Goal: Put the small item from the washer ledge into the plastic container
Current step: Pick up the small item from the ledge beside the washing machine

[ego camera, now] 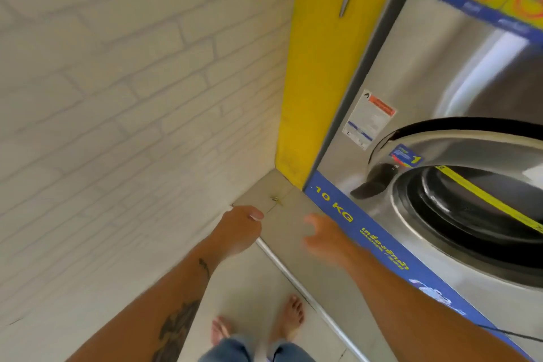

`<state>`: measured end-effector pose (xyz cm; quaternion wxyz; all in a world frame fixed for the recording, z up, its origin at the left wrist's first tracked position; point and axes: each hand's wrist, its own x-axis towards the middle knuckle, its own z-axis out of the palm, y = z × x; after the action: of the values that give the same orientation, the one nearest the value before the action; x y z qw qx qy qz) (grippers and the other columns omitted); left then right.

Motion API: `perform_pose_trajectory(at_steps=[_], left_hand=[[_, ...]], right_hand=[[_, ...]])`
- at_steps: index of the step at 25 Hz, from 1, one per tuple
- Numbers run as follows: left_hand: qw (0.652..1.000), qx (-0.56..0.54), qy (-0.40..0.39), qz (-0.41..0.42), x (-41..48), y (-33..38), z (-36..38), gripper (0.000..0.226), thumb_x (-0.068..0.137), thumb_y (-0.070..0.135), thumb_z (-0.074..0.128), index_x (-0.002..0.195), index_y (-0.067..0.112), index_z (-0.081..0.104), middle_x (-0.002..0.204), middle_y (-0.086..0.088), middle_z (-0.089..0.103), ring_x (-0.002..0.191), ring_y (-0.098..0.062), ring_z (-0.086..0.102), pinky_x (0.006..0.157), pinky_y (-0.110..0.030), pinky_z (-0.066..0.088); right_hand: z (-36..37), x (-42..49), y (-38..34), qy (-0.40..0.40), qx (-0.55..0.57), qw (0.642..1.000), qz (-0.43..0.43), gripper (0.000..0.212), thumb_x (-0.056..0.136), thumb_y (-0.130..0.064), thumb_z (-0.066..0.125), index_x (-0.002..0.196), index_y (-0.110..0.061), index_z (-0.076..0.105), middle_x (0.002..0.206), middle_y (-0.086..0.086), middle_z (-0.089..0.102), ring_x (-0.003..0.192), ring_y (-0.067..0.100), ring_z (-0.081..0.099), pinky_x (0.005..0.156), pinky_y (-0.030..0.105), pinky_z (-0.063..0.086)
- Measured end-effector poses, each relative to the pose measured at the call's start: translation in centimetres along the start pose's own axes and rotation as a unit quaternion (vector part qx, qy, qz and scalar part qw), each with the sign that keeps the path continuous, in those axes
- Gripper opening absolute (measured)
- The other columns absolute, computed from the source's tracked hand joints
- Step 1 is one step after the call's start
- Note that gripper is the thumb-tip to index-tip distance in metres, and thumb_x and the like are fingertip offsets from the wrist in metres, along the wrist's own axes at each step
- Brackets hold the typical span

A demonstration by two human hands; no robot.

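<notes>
A small yellowish item [275,200] lies on the grey tiled ledge [293,223] in the corner, beside the washer's blue strip. My left hand [239,229] hovers at the ledge's near-left edge, fingers curled into a loose fist, a short way from the item; nothing shows in it. My right hand [324,233] is over the ledge to the right of the item, fingers spread and blurred, holding nothing. No plastic container is in view.
A steel washer [440,97] with a round door [476,209] fills the right side. A yellow panel [317,67] and a white brick wall [117,97] close the corner. A metal strip edges the ledge above the tiled floor, where my bare feet [288,317] stand.
</notes>
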<state>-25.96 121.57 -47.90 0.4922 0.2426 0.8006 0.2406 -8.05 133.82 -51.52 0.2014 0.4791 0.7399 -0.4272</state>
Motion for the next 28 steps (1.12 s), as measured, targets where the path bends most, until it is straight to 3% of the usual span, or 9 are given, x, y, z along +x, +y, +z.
perform_pose_trajectory(at_steps=[4,9,15,20,25,28], left_hand=[[0.999,0.037,-0.01,0.006,8.4,-2.1,2.5,0.034,0.085,0.02,0.046,0.107,0.035,0.066,0.113,0.003,0.068,0.098,-0.016,0.068,0.08,-0.026,0.053],[0.998,0.051,-0.01,0.023,20.8,-6.8,6.4,0.036,0.089,0.015,0.044,0.114,0.027,0.066,0.111,0.0,0.069,0.097,-0.017,0.067,0.073,-0.023,0.051],[0.997,0.055,0.026,0.055,35.1,-13.6,12.3,0.032,0.087,0.014,0.051,0.111,0.026,0.068,0.107,0.005,0.067,0.097,-0.013,0.062,0.078,-0.02,0.045],[0.984,0.13,0.047,0.11,43.7,-17.4,15.8,0.037,0.088,0.02,0.056,0.124,0.032,0.057,0.124,0.007,0.054,0.113,-0.017,0.055,0.092,-0.033,0.046],[0.926,0.298,0.072,0.221,47.8,-19.0,17.9,0.06,0.085,0.015,0.06,0.138,0.038,0.045,0.149,0.006,0.034,0.135,-0.021,0.034,0.104,-0.037,0.041],[0.877,0.388,0.085,0.269,49.4,-20.0,18.8,0.05,0.085,0.02,0.063,0.13,0.037,0.051,0.139,0.003,0.04,0.127,-0.023,0.038,0.098,-0.036,0.04]], right_hand=[[2.7,7.2,2.2,-0.006,-0.002,1.0,0.019,0.065,0.084,-0.021,0.051,0.147,-0.018,0.033,0.147,0.011,0.038,0.135,0.03,0.038,0.106,0.039,0.039],[7.5,17.9,6.4,0.001,0.001,1.0,0.031,0.062,0.088,-0.024,0.049,0.147,-0.021,0.032,0.145,0.007,0.038,0.135,0.028,0.035,0.108,0.038,0.034],[13.0,31.0,10.7,0.029,-0.012,0.999,0.028,0.064,0.091,-0.025,0.049,0.15,-0.021,0.025,0.15,0.005,0.032,0.137,0.027,0.03,0.108,0.04,0.034],[17.0,39.7,13.4,0.097,-0.101,0.99,-0.002,0.068,0.094,-0.029,0.05,0.152,-0.018,0.017,0.158,0.007,0.019,0.145,0.028,0.017,0.113,0.042,0.028],[20.0,43.4,16.3,0.171,-0.192,0.966,-0.025,0.076,0.092,-0.035,0.05,0.154,-0.015,0.01,0.163,0.012,0.006,0.149,0.031,0.007,0.119,0.047,0.019],[21.5,43.8,17.4,0.206,-0.204,0.956,-0.038,0.08,0.089,-0.035,0.048,0.156,-0.014,0.009,0.163,0.013,0.007,0.149,0.032,0.008,0.12,0.049,0.016]])
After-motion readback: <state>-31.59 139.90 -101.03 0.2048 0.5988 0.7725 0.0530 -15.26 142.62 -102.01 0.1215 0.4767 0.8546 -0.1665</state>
